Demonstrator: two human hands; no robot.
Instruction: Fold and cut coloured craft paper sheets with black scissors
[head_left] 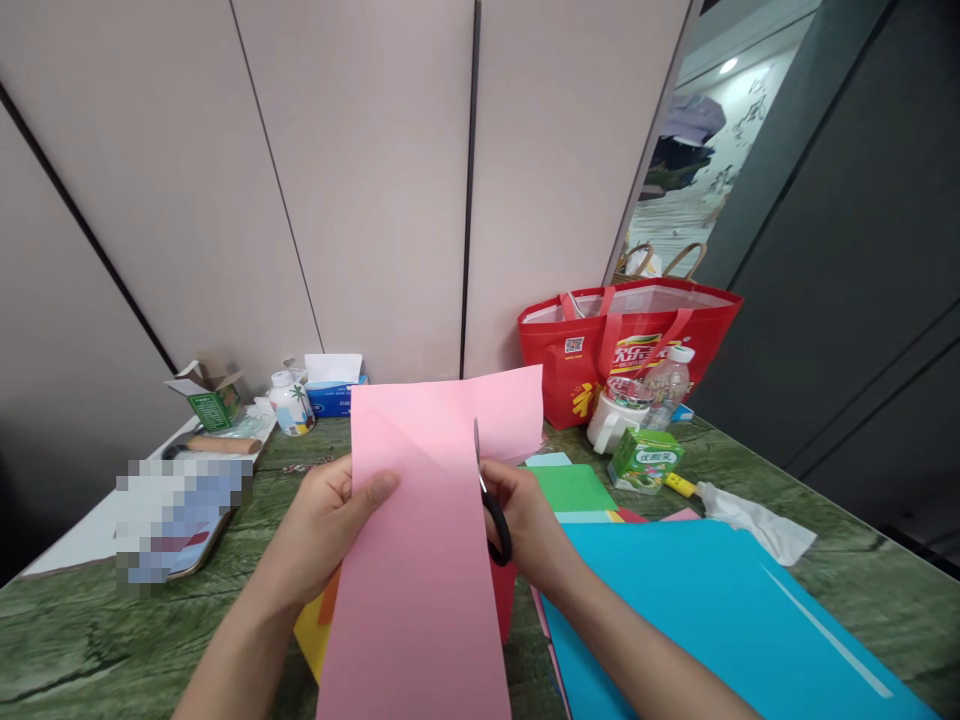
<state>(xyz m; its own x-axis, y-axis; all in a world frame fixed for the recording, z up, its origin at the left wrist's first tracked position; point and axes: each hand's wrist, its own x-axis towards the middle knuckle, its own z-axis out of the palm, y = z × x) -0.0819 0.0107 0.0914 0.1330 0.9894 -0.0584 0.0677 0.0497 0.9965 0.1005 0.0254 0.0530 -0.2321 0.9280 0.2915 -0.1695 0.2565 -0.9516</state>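
I hold a pink sheet of paper point(427, 520) upright in front of me. My left hand point(326, 520) pinches its left edge, thumb on the near face. My right hand point(525, 520) grips black-handled scissors point(491, 505), whose blades point upward into a cut running through the sheet's upper right part. To the right of the cut, a pink flap point(510, 410) spreads sideways. Below the sheet, yellow and orange paper point(316, 625) peeks out.
A green marble-patterned table point(112, 640) carries a blue sheet point(720, 620), green paper point(571, 488), a green drink carton point(643, 460), a white jar point(615, 415), a red shopping bag point(622, 340), a tissue box point(334, 385), a small bottle point(291, 405) and crumpled tissue point(757, 520).
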